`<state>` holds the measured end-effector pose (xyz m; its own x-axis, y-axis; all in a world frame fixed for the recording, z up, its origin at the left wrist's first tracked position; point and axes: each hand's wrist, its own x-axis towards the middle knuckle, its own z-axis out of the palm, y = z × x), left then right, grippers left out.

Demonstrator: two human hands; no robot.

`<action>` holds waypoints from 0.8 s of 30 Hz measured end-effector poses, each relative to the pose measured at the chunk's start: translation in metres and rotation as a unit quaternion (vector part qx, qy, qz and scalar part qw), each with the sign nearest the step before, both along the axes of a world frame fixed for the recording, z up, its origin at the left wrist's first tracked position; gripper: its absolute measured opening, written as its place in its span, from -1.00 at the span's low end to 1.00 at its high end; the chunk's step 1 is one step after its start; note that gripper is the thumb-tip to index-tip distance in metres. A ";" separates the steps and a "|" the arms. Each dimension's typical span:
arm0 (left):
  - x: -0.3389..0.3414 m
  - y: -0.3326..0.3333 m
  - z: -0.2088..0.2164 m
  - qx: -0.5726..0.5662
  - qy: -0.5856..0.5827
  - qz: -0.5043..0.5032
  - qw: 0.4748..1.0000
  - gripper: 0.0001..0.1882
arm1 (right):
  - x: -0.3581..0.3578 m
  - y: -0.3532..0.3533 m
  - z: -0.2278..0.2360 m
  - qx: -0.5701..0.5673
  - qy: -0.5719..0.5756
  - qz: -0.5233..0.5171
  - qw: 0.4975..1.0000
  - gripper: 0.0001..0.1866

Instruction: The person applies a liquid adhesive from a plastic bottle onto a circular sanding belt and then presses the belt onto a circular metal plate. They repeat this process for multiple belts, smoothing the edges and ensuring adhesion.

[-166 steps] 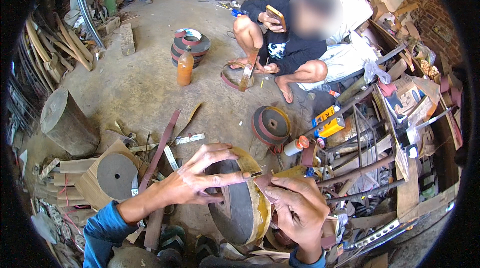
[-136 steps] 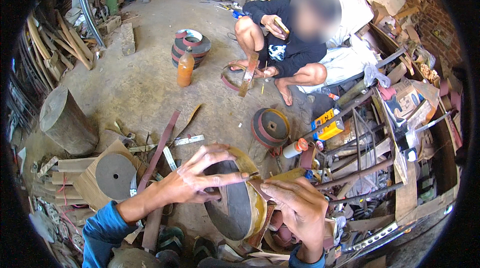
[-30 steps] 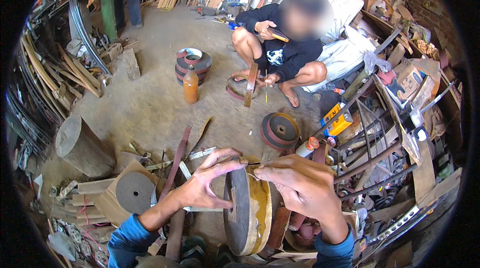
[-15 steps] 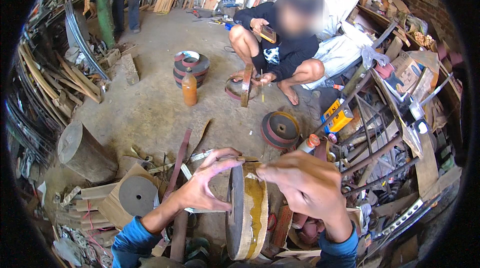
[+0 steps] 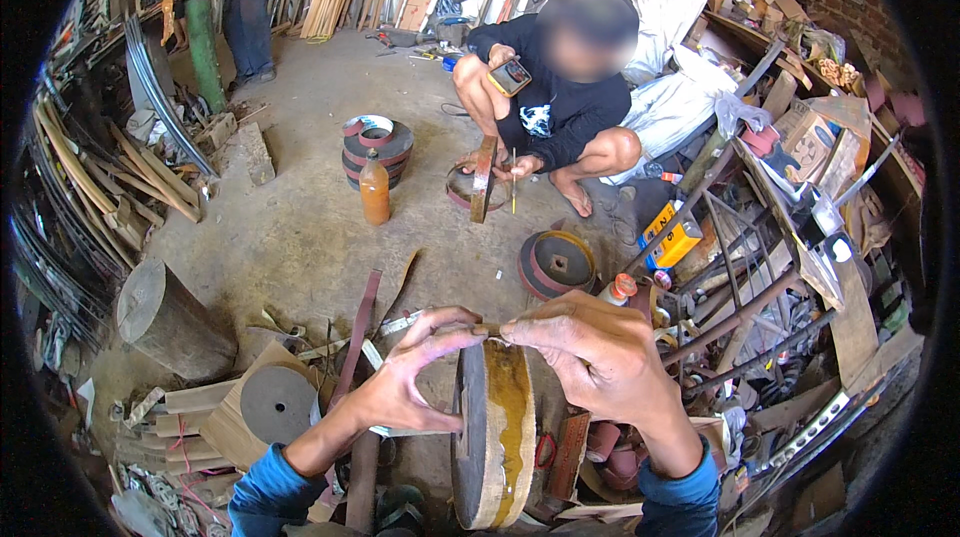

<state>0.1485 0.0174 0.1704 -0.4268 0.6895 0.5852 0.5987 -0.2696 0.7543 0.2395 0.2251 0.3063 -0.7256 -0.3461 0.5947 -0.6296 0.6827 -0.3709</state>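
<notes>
A thick grinding wheel (image 5: pixel 468 447) stands on edge between my hands, with a dark side face. Around its rim runs a tan cloth-like band (image 5: pixel 497 407) smeared with a yellow-brown, glue-like coat. My left hand (image 5: pixel 420 362) grips the wheel, fingers over the top edge and thumb against the side face. At the top of the rim, my right hand (image 5: pixel 590 342) is closed in a pinch beside the left fingertips. A small brown edge shows between the two hands; what exactly the right fingers hold is hidden.
A person (image 5: pixel 560 87) squats opposite with a phone and a thin stick. Nearby are an orange-liquid bottle (image 5: pixel 375 192), stacked wheels (image 5: pixel 378 157), another wheel (image 5: pixel 556 265), an orange-capped bottle (image 5: pixel 619 289), a wooden log (image 5: pixel 172 322) and a metal frame (image 5: pixel 735 257).
My right hand has moved left and slightly up, to the top of the rim against the left fingertips. The left hand keeps its hold. Opposite, the person's phone has tilted and lowered.
</notes>
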 end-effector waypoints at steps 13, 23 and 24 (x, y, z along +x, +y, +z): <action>-0.006 0.004 0.000 -0.051 0.010 0.031 0.998 0.08 | 0.016 0.001 -0.009 0.004 -0.006 0.000 1.000 -0.62; -0.012 0.006 -0.001 -0.037 -0.021 0.034 0.999 0.06 | 0.037 -0.010 -0.002 0.011 0.037 0.001 0.999 -0.65; -0.012 0.005 -0.001 -0.035 -0.024 0.037 0.998 0.06 | 0.038 -0.010 -0.002 0.014 0.042 0.004 0.999 -0.67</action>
